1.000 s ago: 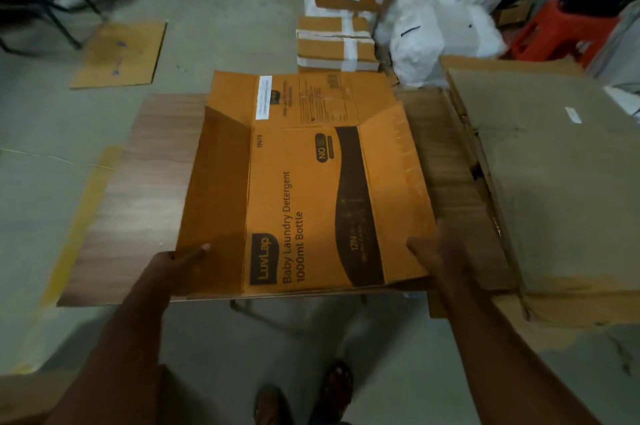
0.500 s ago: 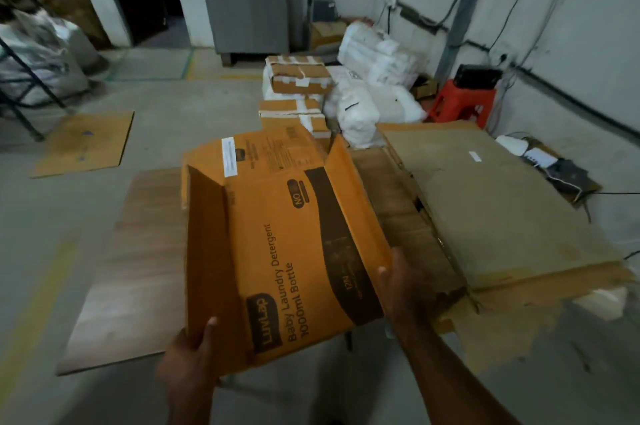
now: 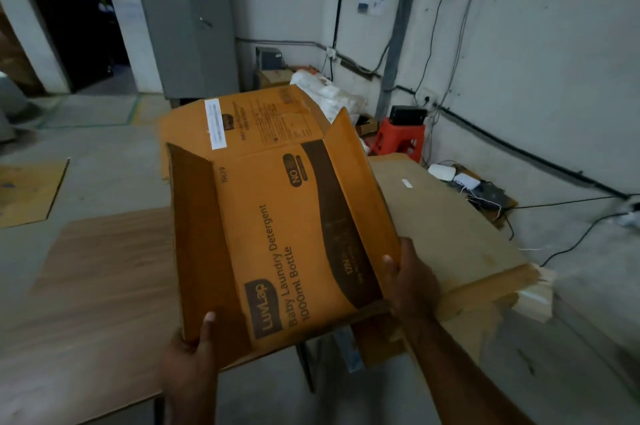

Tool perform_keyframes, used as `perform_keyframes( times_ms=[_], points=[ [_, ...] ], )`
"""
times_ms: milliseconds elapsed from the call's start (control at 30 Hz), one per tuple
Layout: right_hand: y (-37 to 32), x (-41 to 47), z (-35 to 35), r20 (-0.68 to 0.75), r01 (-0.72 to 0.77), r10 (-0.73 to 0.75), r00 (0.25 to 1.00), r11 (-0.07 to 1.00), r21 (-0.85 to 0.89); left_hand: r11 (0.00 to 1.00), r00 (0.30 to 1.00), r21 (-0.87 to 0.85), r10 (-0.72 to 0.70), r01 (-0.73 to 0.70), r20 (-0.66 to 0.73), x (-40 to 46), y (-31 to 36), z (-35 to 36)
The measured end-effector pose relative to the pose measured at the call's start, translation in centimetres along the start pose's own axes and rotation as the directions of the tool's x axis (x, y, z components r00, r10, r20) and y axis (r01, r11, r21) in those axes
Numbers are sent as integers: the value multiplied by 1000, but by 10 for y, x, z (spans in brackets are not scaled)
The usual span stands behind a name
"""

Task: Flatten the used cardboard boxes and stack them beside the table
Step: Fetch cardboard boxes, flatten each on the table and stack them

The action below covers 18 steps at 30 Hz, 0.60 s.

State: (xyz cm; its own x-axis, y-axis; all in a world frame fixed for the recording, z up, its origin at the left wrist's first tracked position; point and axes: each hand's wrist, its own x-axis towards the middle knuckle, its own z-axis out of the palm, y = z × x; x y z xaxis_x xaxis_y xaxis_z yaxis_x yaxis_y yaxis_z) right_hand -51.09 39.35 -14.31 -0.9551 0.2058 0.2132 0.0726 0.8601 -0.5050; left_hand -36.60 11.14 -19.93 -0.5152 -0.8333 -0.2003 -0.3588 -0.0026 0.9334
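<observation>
Far left, a cardboard sheet (image 3: 29, 192) lies flat on the floor. Nearer, the wooden table (image 3: 93, 289) fills the left foreground. The left hand (image 3: 192, 352) grips the near left corner of the flattened box (image 3: 277, 217): thumb curled over the top face, remaining fingers hidden beneath. The box, orange and printed with detergent labelling, is held off the table, tilted with its far end raised and its flaps spread; it overlaps the table's right part and the stack's left edge in view. The right hand (image 3: 410, 281) clamps the box's near right edge, thumb on top, fingers underneath. Right of the box, a stack (image 3: 446, 230) of flattened cardboard lies level. Beyond it, by the far wall, stands a red stool (image 3: 400, 140), with white sacks (image 3: 329, 95) to its left.
</observation>
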Motion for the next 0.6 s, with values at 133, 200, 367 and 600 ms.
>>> perform_keyframes(
  times_ms=[133,200,367,600],
  points=[
    [53,44,-28,-51,-50,49,998,999,-19,997,998,-53,59,-57,38,-29,25,63],
    [89,77,-42,-79,-63,62,995,998,-7,996,997,-85,46,-41,55,-44,32,105],
    [205,180,-72,-103,-56,64,993,995,80,986,991,-146,96,-82,96,-93,54,238],
    [362,325,-108,41,-88,84,996,988,125,976,985,-217,39,-2,167,-171,77,409]
  ],
)
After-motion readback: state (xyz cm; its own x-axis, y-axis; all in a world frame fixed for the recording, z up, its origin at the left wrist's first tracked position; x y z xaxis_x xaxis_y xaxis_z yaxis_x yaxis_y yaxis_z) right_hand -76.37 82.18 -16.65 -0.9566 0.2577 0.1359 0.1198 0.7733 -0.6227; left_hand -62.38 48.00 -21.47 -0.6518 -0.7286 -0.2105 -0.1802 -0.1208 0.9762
